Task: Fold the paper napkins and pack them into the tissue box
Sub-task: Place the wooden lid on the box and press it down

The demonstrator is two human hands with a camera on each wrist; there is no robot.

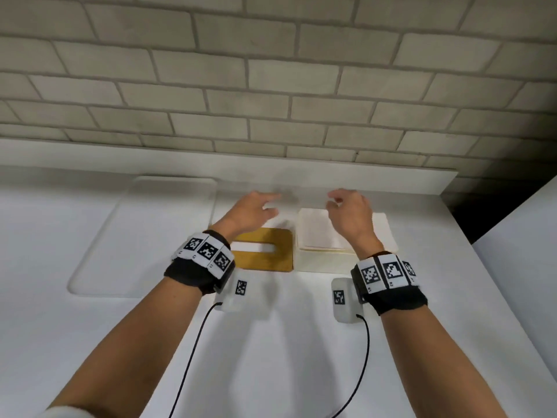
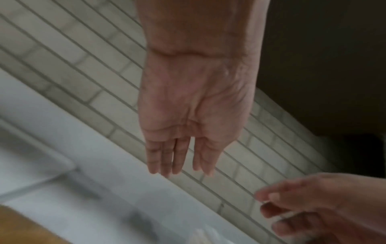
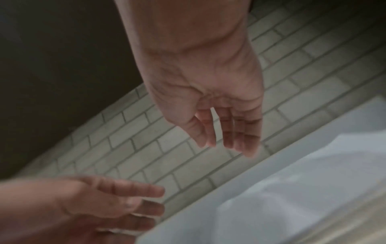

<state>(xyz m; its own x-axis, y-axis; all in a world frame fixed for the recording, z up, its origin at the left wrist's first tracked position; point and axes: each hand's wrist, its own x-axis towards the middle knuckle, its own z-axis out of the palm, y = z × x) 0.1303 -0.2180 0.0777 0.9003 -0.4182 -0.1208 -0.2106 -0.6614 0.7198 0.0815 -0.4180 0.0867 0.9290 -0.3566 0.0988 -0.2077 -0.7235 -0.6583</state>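
Observation:
A wooden tissue-box lid (image 1: 265,260) with a long slot lies flat on the white counter. Right of it stands the open white tissue box (image 1: 325,262), with a stack of white napkins (image 1: 319,232) inside. My left hand (image 1: 259,206) hovers beyond the lid with its fingers spread and straight, holding nothing. In the left wrist view the left hand (image 2: 181,158) shows an empty palm. My right hand (image 1: 343,206) hangs over the napkins' far edge, fingers loosely bent and empty. From the right wrist, the right hand (image 3: 227,140) is above the blurred white napkins (image 3: 313,184).
A brick wall (image 1: 271,86) rises behind a low ledge at the counter's back. A shallow recessed panel (image 1: 141,236) takes up the counter's left side. The counter ends at the right by a dark gap (image 1: 473,215). Cables run from both wristbands towards me.

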